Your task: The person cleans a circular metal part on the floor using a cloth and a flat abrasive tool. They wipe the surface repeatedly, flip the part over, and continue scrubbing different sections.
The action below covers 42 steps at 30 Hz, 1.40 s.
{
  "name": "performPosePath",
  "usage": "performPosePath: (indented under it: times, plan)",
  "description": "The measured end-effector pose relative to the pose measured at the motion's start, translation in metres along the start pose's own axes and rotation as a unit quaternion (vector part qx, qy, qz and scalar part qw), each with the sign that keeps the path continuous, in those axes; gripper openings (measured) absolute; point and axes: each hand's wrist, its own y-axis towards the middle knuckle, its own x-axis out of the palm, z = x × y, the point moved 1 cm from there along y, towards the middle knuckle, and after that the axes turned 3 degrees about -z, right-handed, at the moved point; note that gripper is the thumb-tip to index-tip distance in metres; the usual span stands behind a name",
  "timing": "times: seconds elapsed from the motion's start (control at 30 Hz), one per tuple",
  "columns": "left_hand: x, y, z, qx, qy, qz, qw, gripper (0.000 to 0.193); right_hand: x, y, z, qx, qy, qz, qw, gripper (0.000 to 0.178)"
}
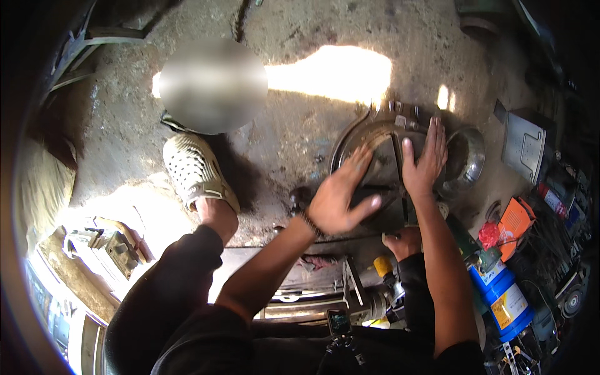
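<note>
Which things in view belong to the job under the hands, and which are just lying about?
Seem in use:
round dark metal part on the floor
left hand and right hand, both open over it

Seem just lying about:
blue bucket
orange object
red bundle

Unclear: shiny metal bowl beside the part

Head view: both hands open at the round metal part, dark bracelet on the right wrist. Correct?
One fix: the dark bracelet is on the wrist of the left hand, not the right hand; the head view shows it. The rest holds: both hands are open at the round metal part.
</note>
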Motion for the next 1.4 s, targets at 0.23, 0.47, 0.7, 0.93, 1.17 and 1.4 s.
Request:
performPosePath:
  times: [0.23,0.47,0.7,0.93,1.17,1.4]
  plan:
    - [0.0,0.055,-0.012,0.026,0.012,0.029,0.999,0.081,0.003,0.006,-0.006,-0.025,0.019,0.002,1.0,0.08]
    - [-0.017,0.085,-0.003,-0.007,-0.018,-0.054,0.998,0.08,0.002,0.01,-0.006,-0.026,0.013,0.008,1.0,0.081]
    - [-0.01,0.037,0.001,-0.004,-0.011,-0.015,1.0,0.091,0.001,0.002,-0.001,-0.014,0.007,0.002,1.0,0.08]
    - [-0.01,0.044,-0.006,0.012,-0.01,-0.038,0.999,0.089,0.001,0.0,0.006,0.008,0.009,-0.004,1.0,0.076]
    - [-0.009,0.086,-0.009,0.025,0.023,-0.031,0.999,0.085,0.006,0.007,-0.003,-0.019,0.036,0.001,0.999,0.074]
    - [-0.013,0.099,0.0,-0.023,0.027,-0.065,0.997,0.081,0.005,0.007,-0.003,-0.02,0.04,0.002,0.999,0.074]
